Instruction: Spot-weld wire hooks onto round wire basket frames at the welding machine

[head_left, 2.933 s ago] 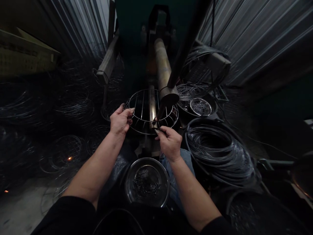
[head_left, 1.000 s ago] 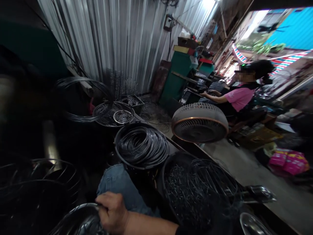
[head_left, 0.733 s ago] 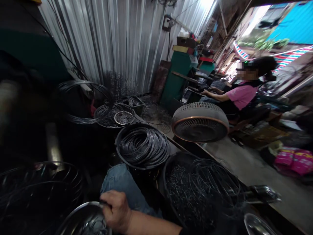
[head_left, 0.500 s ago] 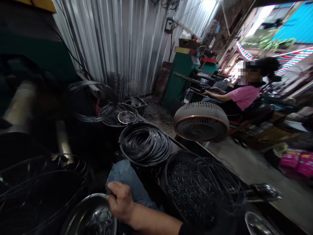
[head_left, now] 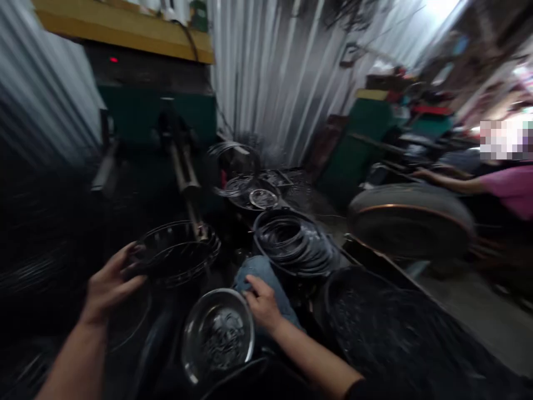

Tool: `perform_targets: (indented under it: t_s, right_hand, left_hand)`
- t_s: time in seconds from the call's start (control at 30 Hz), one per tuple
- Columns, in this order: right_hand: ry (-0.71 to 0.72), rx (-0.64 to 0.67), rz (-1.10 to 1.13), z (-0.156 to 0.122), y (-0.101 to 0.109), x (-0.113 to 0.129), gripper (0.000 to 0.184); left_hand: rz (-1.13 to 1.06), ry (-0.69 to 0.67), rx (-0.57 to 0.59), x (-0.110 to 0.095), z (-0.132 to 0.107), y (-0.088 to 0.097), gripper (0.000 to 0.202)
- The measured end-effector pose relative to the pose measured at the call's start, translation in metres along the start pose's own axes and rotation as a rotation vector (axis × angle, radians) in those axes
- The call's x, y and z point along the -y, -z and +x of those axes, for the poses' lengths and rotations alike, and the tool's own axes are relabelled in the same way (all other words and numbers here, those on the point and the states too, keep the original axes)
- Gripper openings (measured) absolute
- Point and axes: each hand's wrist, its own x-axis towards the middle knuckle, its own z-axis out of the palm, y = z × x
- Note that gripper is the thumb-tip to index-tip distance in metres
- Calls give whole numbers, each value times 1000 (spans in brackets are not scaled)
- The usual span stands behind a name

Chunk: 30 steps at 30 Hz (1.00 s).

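My left hand [head_left: 114,286] is raised at the left with thumb and fingers apart, and nothing clear shows between them. It is close to the near side of a round wire frame [head_left: 187,280], which is dark and blurred. My right hand [head_left: 264,303] is above my jeans-clad knee [head_left: 260,269], beside the rim of a steel bowl [head_left: 189,339]. Its fingers are curled together, and whatever they may hold is too small and blurred to make out. Small bent metal wire pieces [head_left: 225,336] lie in the bowl.
A tub [head_left: 256,233] of coiled wire [head_left: 291,239] stands beyond my knee. Right of it is a large dark tub [head_left: 333,311]. A fan [head_left: 408,222] and a co-worker in a pink top [head_left: 510,186] are farther right. A green machine [head_left: 137,119] with projecting bars stands ahead.
The view has swung left, so the surroundings appear farther right. My left hand has come into view near the wire frame. My right hand remains beside the bowl, fingers still curled.
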Motion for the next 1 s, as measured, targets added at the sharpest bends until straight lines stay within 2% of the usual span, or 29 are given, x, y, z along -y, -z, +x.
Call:
perform_targets:
  t_s: [0.03, 0.1, 0.2, 0.33, 0.47, 0.53, 0.63, 0.73, 0.83, 0.9, 1.0]
  right_hand:
    - [-33, -8, 1, -2, 1, 0, 37]
    - [-72, 32, 4, -6, 2, -2, 34]
    - [-86, 55, -10, -7, -2, -7, 34]
    - [-79, 94, -52, -8, -6, -4, 35]
    - [-77, 78, -56, -9, -8, 4, 36]
    - [-108, 55, -54, -8, -9, 5, 37]
    - [-161, 51, -48, -8, -9, 4, 41]
    - [-190, 72, -68, -9, -8, 1, 43]
    - [-155, 176, -192, -10, -12, 2, 43]
    - [-115, 307, -352, -7, -20, 7, 43]
    - [-138, 565, -566, 5, -32, 22, 43]
  left_hand:
    - [0, -78, 39, 3, 2, 3, 79]
    - [-15, -171, 38, 6, 8, 8, 73]
    - [5, -211, 84, 12, 22, 13, 70]
    - [-122, -142, 190, 35, 37, 14, 72]
    - [-337, -66, 241, 68, 39, 1, 75]
    - [-358, -63, 288, 79, 37, -7, 73]
    - [-299, -82, 321, 82, 31, -10, 67]
    - [-318, -87, 267, 74, 23, 4, 65]
    - [-463, -67, 125, 61, 10, 29, 71]
    - [-546, -8, 21, 54, -2, 46, 74]
    - [-608, 175, -83, 47, -22, 63, 66]
